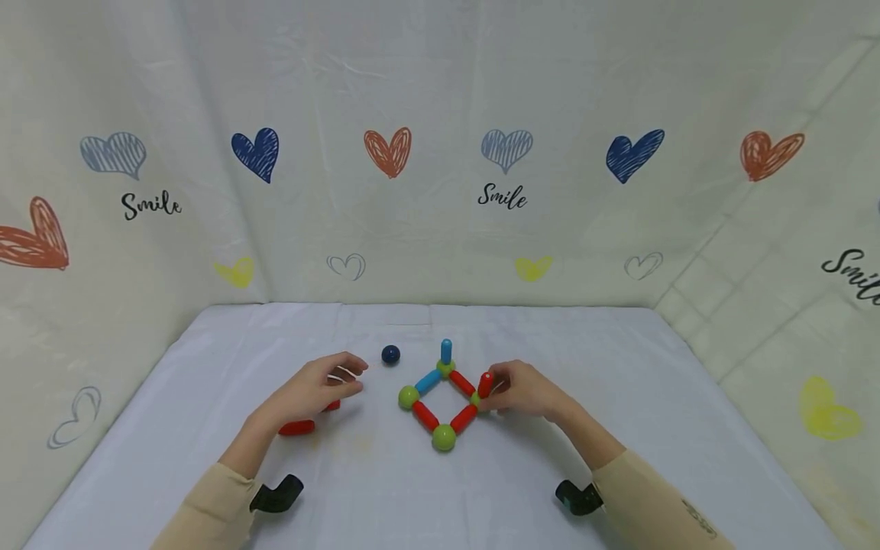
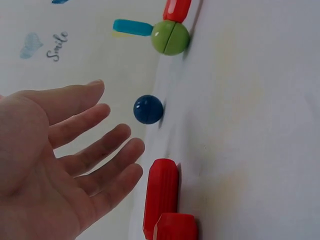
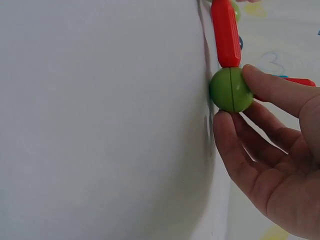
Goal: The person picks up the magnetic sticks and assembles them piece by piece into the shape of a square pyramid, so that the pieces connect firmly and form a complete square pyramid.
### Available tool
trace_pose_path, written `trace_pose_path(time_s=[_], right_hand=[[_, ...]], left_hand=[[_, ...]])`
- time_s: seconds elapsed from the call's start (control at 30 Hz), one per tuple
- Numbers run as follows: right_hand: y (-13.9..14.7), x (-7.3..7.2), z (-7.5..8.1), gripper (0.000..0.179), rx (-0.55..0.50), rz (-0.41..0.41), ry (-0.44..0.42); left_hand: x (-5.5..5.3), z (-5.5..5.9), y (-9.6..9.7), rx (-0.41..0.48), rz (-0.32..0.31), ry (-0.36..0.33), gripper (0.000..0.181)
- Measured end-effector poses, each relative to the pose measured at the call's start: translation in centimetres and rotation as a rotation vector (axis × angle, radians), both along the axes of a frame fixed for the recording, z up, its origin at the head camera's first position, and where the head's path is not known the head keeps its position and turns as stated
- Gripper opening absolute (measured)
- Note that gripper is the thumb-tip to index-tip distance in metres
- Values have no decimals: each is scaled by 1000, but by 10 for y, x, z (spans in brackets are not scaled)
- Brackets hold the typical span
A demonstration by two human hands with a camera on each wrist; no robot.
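Observation:
On the white table, several green balls (image 1: 444,438) and red rods (image 1: 425,416) form a diamond, with one blue rod (image 1: 429,382) as its far left side. A second blue rod (image 1: 446,351) stands up from the far ball. My right hand (image 1: 524,389) pinches the right corner's green ball (image 3: 231,90) between thumb and fingers; an upright red rod (image 1: 485,384) rises from that ball. With fingers loosely bent and nothing in them, my left hand (image 1: 323,389) hovers over two loose red rods (image 2: 162,195), which it partly hides in the head view.
A dark blue ball (image 1: 390,354) lies behind the diamond, to its left. Black curved wrist pieces (image 1: 278,494) show beside both sleeves. A pale cloth wall (image 1: 440,229) printed with hearts borders the table at the back and sides.

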State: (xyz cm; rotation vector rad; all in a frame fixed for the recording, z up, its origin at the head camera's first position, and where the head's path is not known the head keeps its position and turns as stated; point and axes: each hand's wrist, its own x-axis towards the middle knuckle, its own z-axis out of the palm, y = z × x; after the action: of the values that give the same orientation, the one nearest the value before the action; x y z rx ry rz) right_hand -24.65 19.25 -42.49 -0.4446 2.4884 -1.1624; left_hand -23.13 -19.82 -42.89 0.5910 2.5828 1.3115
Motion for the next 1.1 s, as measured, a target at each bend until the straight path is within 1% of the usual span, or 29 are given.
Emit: trace_pose_path(time_s=[0.1, 0.23, 0.37, 0.43, 0.53, 0.67, 0.8, 0.93, 1.1], right_hand=[[1, 4, -1, 23, -2, 16, 9], [3, 6, 0, 27, 21, 77, 11], [9, 3, 4, 27, 18, 147, -36], [12, 0, 4, 28, 9, 162, -59], [14, -5, 3, 30, -22, 133, -86], [9, -13, -2, 36, -57, 30, -111], [-1, -19, -7, 41, -74, -32, -126], [-9, -23, -11, 48, -80, -66, -133], [-16, -27, -10, 56, -70, -65, -141]], left_hand=[[0, 1, -6, -25, 19, 0, 35], [1, 5, -11, -53, 42, -5, 34], [2, 7, -15, -89, 40, -18, 33], [2, 6, -17, -117, 40, -25, 32], [1, 4, -19, -168, 51, -45, 31], [2, 2, -21, -232, 52, -66, 30], [3, 2, -22, -259, 42, -84, 27], [2, 1, -23, -272, 34, -103, 24], [2, 1, -23, -285, 51, -126, 25]])
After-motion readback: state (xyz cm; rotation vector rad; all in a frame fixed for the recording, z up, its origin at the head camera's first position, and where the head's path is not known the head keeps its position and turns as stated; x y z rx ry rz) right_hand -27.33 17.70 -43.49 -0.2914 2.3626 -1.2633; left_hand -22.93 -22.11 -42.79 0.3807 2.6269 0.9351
